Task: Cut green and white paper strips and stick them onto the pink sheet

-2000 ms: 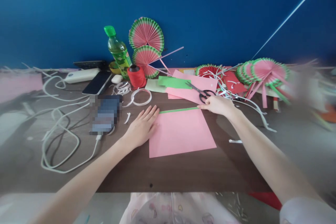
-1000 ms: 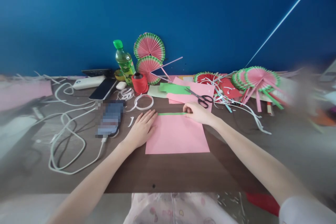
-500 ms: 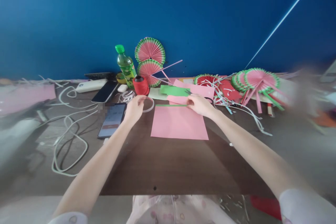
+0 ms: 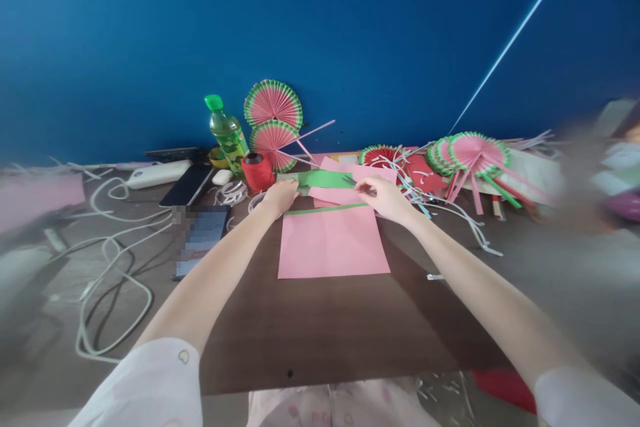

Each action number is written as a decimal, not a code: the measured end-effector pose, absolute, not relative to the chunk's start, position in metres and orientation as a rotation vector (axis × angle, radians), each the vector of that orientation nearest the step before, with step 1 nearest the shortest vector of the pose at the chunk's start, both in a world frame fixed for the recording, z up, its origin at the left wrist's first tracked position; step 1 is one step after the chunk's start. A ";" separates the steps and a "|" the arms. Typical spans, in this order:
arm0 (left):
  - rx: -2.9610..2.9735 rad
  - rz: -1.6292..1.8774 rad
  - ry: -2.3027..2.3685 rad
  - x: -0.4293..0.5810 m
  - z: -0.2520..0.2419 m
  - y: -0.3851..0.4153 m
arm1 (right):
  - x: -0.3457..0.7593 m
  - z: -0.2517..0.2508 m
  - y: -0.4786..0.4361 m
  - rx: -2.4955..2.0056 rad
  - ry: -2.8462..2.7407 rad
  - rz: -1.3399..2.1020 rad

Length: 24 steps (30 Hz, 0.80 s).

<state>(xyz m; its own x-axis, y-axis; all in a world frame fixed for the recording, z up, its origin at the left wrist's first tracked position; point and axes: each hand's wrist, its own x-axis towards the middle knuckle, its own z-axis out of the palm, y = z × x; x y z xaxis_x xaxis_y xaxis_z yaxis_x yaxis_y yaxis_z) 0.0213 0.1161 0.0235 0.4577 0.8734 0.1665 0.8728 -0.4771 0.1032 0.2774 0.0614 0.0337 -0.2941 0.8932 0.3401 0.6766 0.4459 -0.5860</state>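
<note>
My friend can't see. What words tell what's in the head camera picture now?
A person's left hand and right hand are by the far corners of a pink sheet, green along its far edge, on a brown table. The right hand partly hides scissors; pleated pink-and-green fans and a green-capped bottle are before a blue wall.

Dark brown tabletop (image 4: 300,320), bare toward the front and crowded along the back.
A pink sheet (image 4: 330,247), green along its far edge, lies flat near the middle. To the left sit 2 phones (image 4: 210,237), a looped white cable (image 4: 151,297), a white device (image 4: 159,175), a red spool (image 4: 259,175) and a green-capped bottle (image 4: 227,138); a white scrap (image 4: 435,277) lies to the right.
</note>
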 end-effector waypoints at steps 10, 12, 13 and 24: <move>2.850 -0.070 1.718 0.019 0.041 0.100 | 0.303 0.042 0.063 -1.524 -1.846 0.394; 2.851 -0.066 1.755 0.019 0.047 0.098 | 0.307 0.041 0.065 -1.601 -1.840 0.392; 2.846 -0.054 1.789 0.019 0.051 0.097 | 0.309 0.040 0.066 -1.644 -1.856 0.396; 1.976 1.100 2.013 -0.002 0.125 0.064 | 0.300 0.026 0.064 -1.887 -2.245 0.103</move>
<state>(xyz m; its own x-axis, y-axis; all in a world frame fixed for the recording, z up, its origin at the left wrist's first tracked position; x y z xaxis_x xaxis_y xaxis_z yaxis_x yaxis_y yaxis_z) -0.0018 0.0640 0.1255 -0.1443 0.9065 0.3969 0.8237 -0.1122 0.5558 0.2998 0.0643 0.0258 -0.1607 0.9806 0.1127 0.9662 0.1796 -0.1852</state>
